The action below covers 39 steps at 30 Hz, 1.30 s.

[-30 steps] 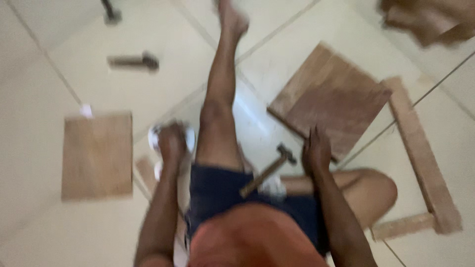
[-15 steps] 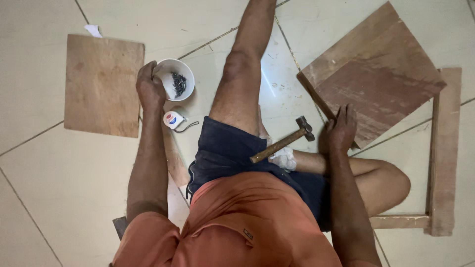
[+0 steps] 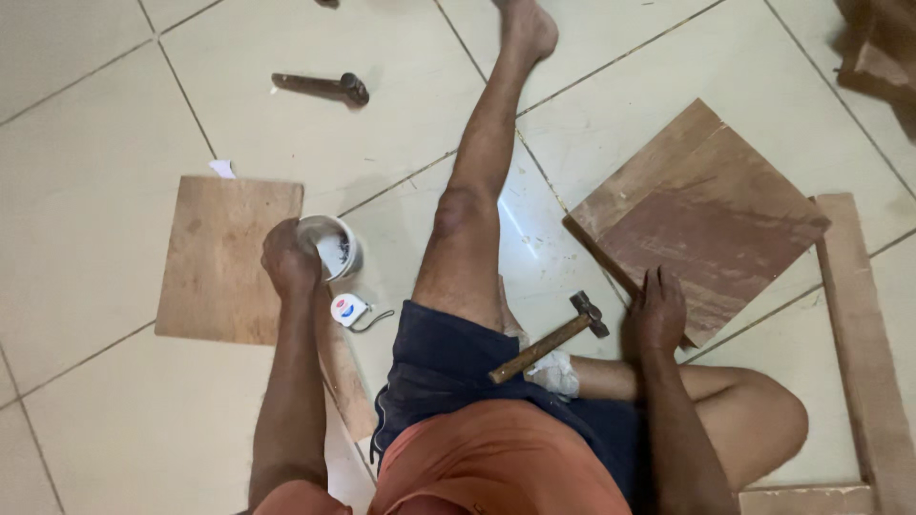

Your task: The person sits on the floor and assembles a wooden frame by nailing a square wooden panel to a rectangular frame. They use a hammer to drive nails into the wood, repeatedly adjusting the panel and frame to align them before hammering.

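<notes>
Down on the tiles, a hand at the tub

Left of centre, the left hand (image 3: 289, 259) curls over the rim of a small white tub (image 3: 329, 246) (light, rigid, easily tipped; best gripped round its wall). The right hand (image 3: 656, 313) rests spread on a stiff plywood panel (image 3: 701, 215), beside a hammer (image 3: 551, 337).

- Your left hand (image 3: 289, 259) covers the near rim of the white cup (image 3: 329, 246); the dark contents are too small to tell
- Your right hand (image 3: 656, 312) hides the near corner of the brown board (image 3: 701, 215)
- The wooden frame (image 3: 859, 334) runs off the edge at 4 o'clock
- The hammer (image 3: 549, 338) hides its handle end against your shorts
- At 1 o'clock, brown pieces (image 3: 873, 48) are cut off and blurred
- The wooden strip (image 3: 345, 367) lies partly under your left forearm
</notes>
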Each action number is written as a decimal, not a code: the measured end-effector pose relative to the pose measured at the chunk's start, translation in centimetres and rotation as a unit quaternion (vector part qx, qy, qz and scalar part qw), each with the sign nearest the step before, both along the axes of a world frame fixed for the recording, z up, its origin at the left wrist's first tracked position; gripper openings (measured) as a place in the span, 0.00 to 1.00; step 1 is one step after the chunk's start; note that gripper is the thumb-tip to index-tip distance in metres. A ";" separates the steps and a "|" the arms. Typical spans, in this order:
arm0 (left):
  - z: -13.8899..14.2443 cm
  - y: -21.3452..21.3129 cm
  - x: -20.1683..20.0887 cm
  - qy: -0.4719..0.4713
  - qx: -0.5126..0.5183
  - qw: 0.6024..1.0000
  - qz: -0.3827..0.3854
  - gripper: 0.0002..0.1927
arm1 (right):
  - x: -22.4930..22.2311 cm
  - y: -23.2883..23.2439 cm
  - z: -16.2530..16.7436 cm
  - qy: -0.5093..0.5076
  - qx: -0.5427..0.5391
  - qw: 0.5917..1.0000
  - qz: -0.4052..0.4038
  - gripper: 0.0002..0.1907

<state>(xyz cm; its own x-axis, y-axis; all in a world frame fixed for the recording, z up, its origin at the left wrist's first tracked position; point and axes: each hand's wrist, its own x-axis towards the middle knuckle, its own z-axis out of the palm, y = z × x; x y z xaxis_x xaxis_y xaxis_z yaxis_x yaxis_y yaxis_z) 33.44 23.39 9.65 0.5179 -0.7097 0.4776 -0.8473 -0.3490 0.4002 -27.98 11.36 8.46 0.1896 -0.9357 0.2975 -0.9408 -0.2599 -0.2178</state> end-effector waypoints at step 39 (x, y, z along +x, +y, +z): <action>-2.5 -3.9 1.4 0.065 0.399 0.910 -0.095 0.15 | -6.6 -1.6 -1.0 -0.284 -0.023 0.872 -0.397 0.30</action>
<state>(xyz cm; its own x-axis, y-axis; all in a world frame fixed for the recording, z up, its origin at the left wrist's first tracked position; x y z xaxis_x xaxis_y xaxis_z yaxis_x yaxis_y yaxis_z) 34.79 19.52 7.19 0.3643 -0.8862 -0.2862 -0.8864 -0.4243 0.1854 -34.62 9.78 7.45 -0.7032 -0.6895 0.1738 -0.5718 0.4032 -0.7145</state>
